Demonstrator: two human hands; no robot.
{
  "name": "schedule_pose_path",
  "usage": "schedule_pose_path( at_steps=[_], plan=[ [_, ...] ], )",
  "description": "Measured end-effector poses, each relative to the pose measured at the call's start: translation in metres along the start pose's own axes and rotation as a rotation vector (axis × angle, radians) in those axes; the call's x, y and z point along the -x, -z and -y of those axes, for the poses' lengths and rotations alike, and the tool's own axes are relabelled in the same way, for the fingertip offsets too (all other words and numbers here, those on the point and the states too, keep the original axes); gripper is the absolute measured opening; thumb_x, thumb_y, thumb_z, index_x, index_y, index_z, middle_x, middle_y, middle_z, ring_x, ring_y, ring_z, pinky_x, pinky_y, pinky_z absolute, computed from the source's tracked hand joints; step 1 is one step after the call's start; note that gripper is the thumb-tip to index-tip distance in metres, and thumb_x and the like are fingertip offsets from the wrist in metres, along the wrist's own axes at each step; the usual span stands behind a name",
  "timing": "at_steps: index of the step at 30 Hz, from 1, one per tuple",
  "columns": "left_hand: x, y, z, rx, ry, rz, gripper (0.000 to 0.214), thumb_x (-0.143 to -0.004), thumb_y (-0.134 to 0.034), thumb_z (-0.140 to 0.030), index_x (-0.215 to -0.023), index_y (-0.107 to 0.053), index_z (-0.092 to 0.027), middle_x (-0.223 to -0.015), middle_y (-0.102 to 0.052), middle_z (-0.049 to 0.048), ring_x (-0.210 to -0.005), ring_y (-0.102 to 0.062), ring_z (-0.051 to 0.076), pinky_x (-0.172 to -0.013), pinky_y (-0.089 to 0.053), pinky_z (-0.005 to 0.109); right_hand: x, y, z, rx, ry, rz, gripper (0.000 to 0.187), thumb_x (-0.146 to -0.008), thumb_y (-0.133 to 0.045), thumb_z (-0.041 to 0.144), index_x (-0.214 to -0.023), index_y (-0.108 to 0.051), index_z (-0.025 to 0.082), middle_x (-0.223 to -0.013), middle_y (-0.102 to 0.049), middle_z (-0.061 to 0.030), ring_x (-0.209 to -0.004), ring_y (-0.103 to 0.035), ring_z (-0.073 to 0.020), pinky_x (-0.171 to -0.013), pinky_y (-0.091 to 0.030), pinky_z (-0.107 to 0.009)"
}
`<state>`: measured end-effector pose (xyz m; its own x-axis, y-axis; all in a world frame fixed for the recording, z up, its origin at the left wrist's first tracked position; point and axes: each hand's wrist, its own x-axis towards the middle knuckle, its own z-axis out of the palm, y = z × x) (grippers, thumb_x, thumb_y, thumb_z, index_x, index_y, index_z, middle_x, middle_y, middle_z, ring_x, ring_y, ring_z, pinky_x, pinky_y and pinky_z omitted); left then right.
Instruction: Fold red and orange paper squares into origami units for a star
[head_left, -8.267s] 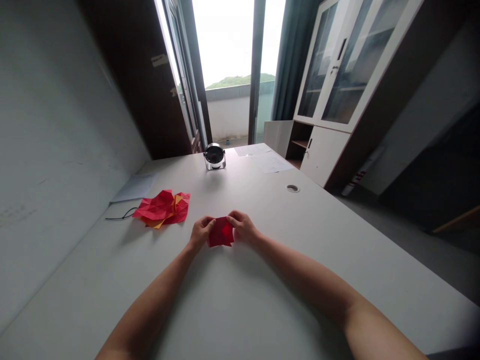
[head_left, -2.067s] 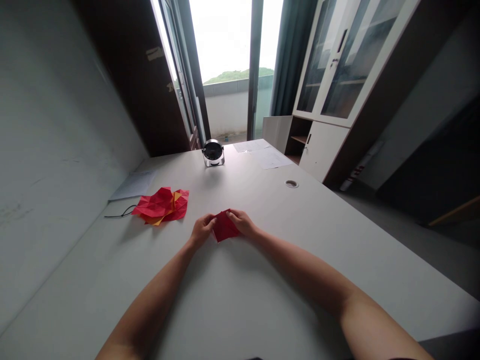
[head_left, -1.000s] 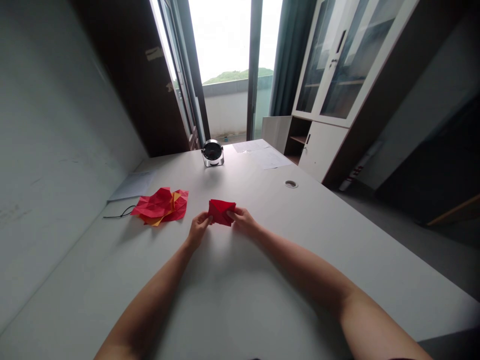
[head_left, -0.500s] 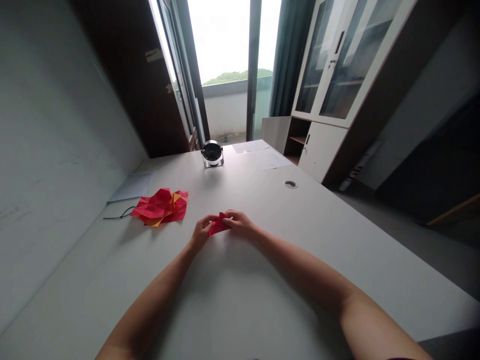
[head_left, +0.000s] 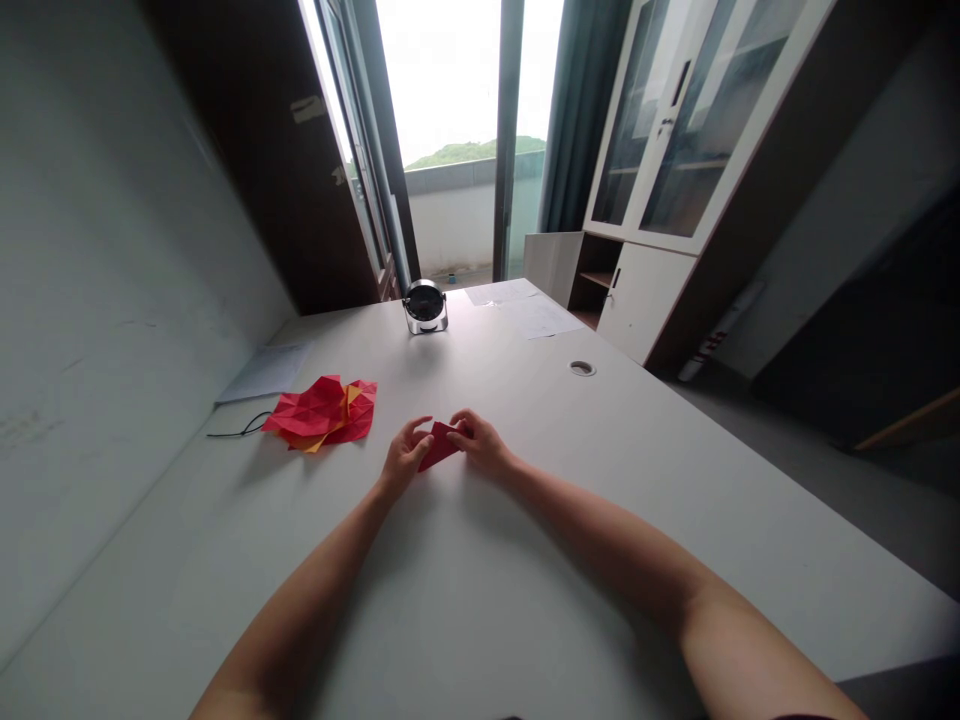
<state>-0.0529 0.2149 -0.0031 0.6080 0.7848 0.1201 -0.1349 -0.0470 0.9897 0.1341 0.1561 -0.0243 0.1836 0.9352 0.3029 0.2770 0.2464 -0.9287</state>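
A small folded piece of red paper [head_left: 439, 447] is held between my two hands above the white table [head_left: 480, 590]. My left hand [head_left: 407, 453] grips its left edge with the thumb in front, the index finger raised along the top. On the right side, my right hand [head_left: 480, 442] pinches the paper between thumb and fingers. The fingertips behind the paper are hidden. Left of my hands lies a loose pile of creased red and orange paper sheets [head_left: 322, 412].
A black cord [head_left: 238, 434] sticks out beside the pile, near white sheets [head_left: 264, 373] by the wall. A small round fan-like device [head_left: 425, 306] stands at the far end. More papers [head_left: 551, 318] lie at the back right, close to a round cable hole [head_left: 582, 368].
The red paper's pointed, raised top now looks flatter and squarer. My left index finger has lifted, and my right fingers have shifted slightly on the paper.
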Motion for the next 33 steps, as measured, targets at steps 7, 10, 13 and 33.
schedule_pose_path(
  at_steps=[7,10,13,33],
  plan=[
    [-0.0019,0.0021,0.0086,-0.015,0.008,-0.042,0.062,-0.076,-0.076,-0.047,-0.127,-0.061,-0.015,-0.098,-0.076,0.0113,-0.087,-0.071,0.023,-0.08,-0.056,0.036,-0.0006,0.0017,0.0034,0.051,-0.01,0.022,0.03,-0.084,-0.061,0.047,-0.092,-0.066,0.019,-0.065,-0.056,0.0025,-0.06,-0.048,-0.0125,-0.057,-0.036,-0.024],
    [-0.0029,0.0032,0.0095,-0.008,-0.015,-0.097,0.055,-0.077,-0.075,-0.045,-0.12,-0.063,-0.014,-0.095,-0.075,0.0097,-0.086,-0.071,0.022,-0.081,-0.057,0.037,-0.0009,0.0021,0.0032,0.045,-0.025,0.029,0.03,-0.087,-0.057,0.047,-0.084,-0.065,0.018,-0.062,-0.056,0.0017,-0.058,-0.049,-0.0126,-0.055,-0.036,-0.024],
    [-0.0025,0.0039,0.0078,-0.03,-0.038,-0.124,0.046,-0.079,-0.073,-0.047,-0.11,-0.067,-0.014,-0.094,-0.075,0.0094,-0.081,-0.07,0.021,-0.076,-0.057,0.034,-0.0005,0.0018,0.0025,0.082,-0.004,0.019,0.031,-0.086,-0.057,0.047,-0.079,-0.064,0.018,-0.061,-0.055,0.0021,-0.057,-0.047,-0.0123,-0.055,-0.034,-0.024],
    [0.0021,0.0028,0.0019,-0.338,-0.156,-0.137,0.03,-0.084,-0.068,-0.045,-0.086,-0.071,-0.015,-0.074,-0.07,0.005,-0.066,-0.062,0.016,-0.06,-0.047,0.026,0.0009,0.0029,0.0062,0.104,0.011,0.113,0.037,-0.084,-0.06,0.053,-0.073,-0.06,0.017,-0.061,-0.05,0.0033,-0.059,-0.04,-0.0114,-0.055,-0.03,-0.024]
  ],
)
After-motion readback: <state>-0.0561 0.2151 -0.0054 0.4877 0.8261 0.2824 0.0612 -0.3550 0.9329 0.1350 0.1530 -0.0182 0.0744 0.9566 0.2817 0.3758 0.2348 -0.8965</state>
